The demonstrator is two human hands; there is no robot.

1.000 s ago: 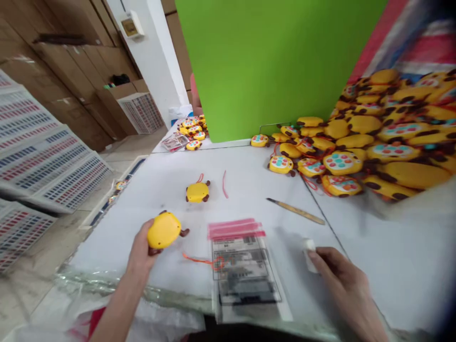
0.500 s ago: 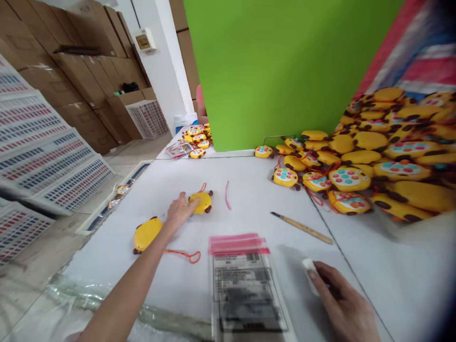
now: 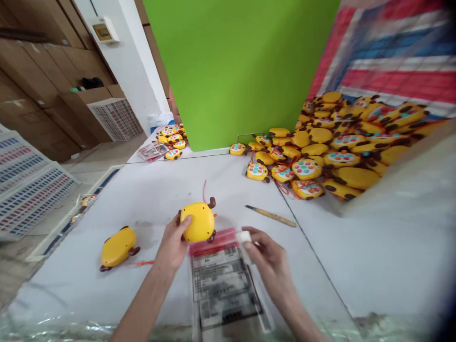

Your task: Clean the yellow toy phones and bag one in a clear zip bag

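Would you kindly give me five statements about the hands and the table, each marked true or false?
1. The left hand holds a yellow toy. True.
2. The right hand holds the wooden-handled tool. False: the right hand holds a small white object; the tool lies on the table.
3. A second yellow toy lies left of the left hand. True.
4. The upright panel is red. False: the panel is green.
5. Toys are heaped at the table's far right. True.
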